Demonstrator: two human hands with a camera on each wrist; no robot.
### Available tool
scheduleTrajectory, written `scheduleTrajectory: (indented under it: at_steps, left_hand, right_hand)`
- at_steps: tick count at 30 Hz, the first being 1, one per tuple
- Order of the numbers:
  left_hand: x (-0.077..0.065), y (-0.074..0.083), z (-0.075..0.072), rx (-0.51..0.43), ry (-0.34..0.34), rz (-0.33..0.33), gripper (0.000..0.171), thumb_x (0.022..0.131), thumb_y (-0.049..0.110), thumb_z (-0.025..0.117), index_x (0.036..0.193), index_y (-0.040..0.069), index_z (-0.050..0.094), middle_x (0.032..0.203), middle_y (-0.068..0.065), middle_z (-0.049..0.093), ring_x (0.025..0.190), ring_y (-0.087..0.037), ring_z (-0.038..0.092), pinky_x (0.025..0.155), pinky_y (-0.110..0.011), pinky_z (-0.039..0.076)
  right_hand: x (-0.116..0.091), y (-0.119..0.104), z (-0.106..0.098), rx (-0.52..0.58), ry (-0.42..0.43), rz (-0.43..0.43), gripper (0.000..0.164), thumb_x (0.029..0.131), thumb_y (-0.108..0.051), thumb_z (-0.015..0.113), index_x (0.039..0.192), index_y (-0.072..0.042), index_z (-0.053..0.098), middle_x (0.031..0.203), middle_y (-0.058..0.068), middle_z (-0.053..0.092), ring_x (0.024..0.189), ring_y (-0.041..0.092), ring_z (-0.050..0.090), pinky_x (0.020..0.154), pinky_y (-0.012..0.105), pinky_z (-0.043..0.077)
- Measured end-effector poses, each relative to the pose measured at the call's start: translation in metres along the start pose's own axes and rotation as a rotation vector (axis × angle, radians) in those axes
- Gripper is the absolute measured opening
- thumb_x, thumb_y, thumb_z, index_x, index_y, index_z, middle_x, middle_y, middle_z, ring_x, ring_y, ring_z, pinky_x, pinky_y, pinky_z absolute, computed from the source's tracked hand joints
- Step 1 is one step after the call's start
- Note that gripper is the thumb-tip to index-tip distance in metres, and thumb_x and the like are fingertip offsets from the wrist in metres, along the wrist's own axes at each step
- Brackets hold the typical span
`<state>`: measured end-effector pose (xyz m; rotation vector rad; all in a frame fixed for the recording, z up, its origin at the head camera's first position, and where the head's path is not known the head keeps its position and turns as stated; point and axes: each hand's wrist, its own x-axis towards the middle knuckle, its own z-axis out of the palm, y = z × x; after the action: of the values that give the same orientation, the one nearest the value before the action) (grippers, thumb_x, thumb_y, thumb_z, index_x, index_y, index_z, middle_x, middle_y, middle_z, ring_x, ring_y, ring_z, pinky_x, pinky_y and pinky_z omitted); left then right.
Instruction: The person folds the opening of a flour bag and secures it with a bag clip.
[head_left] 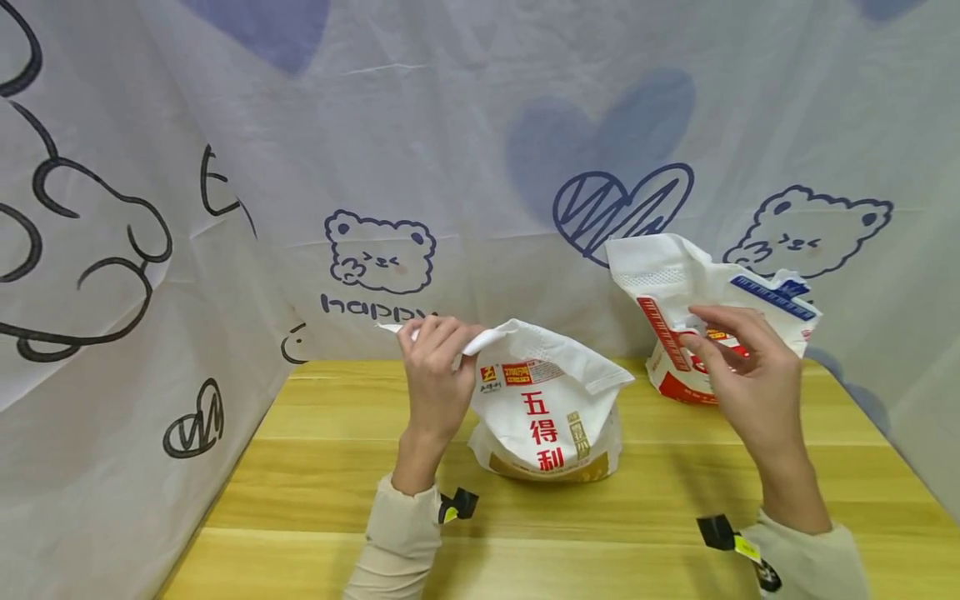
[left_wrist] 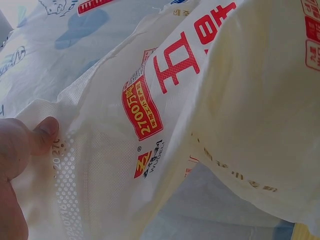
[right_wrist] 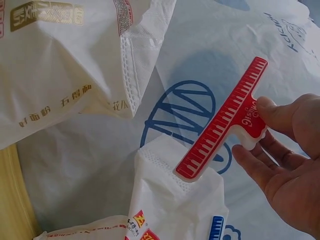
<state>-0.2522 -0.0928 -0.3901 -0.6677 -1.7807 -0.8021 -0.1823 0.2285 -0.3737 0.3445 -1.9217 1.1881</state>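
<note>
A white flour bag point(head_left: 551, 417) with red characters stands on the table, and my left hand point(head_left: 442, 362) pinches its top left corner. In the left wrist view the thumb point(left_wrist: 46, 134) presses on the dotted seam of that bag point(left_wrist: 110, 115). My right hand point(head_left: 750, 375) pinches the handle of a red bag clip point(right_wrist: 222, 120) with a piano-key pattern. The clip's lower end overlaps the top of a second flour bag point(right_wrist: 167, 185) behind it; whether they touch I cannot tell. A blue clip point(head_left: 772, 296) sits across that second bag's top right.
The yellow wood-grain table point(head_left: 330, 483) runs to a printed curtain point(head_left: 465, 167) at the back, which also hangs along the left side. The second bag stands behind and to the right of the first.
</note>
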Motion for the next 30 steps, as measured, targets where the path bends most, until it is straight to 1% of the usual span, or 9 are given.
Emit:
scheduleTrajectory:
  at_steps: [6,13,15,23,30]
  left_hand:
    - [0.000,0.000,-0.001,0.001,0.004,0.002,0.014,0.083,-0.005,0.078,0.088,0.008,0.077,0.084,-0.005,0.073,0.085,-0.024,0.059,0.099,-0.054,0.035]
    - [-0.001,0.000,-0.001,-0.002,0.002,0.002,0.013,0.083,-0.004,0.078,0.089,0.008,0.077,0.084,-0.005,0.073,0.085,-0.023,0.060,0.099,-0.054,0.035]
    - [0.000,0.000,-0.001,-0.003,-0.003,0.003,0.013,0.084,-0.004,0.078,0.090,0.008,0.077,0.085,-0.005,0.073,0.086,-0.023,0.060,0.099,-0.054,0.035]
    - [0.000,0.000,-0.001,-0.002,-0.005,0.005,0.013,0.084,-0.004,0.077,0.090,0.007,0.077,0.085,-0.005,0.073,0.086,-0.023,0.060,0.099,-0.054,0.035]
    - [0.000,0.000,0.000,0.000,-0.004,0.005,0.014,0.084,-0.005,0.077,0.090,0.008,0.077,0.085,-0.005,0.073,0.086,-0.023,0.060,0.100,-0.054,0.035]
  right_hand:
    - [0.002,0.001,0.005,0.003,-0.025,0.015,0.039,0.087,0.012,0.073,0.124,0.000,0.071,0.120,0.013,0.066,0.108,0.014,0.061,0.086,0.012,0.052]
    - [0.006,0.003,0.010,-0.011,-0.031,0.009,0.038,0.086,0.011,0.075,0.123,0.002,0.071,0.119,0.016,0.067,0.105,0.006,0.063,0.084,0.010,0.051]
    - [0.007,0.002,0.010,-0.003,-0.031,0.003,0.038,0.086,0.011,0.075,0.122,0.002,0.071,0.117,0.016,0.067,0.104,0.006,0.064,0.083,0.011,0.052]
    - [0.011,-0.001,0.015,-0.011,-0.039,-0.004,0.037,0.085,0.009,0.077,0.121,-0.002,0.073,0.114,0.012,0.068,0.103,0.006,0.064,0.084,0.010,0.051]
    - [0.014,-0.002,0.021,-0.011,-0.049,-0.004,0.037,0.085,0.006,0.078,0.121,-0.003,0.074,0.116,0.012,0.069,0.106,0.005,0.063,0.083,0.010,0.051]
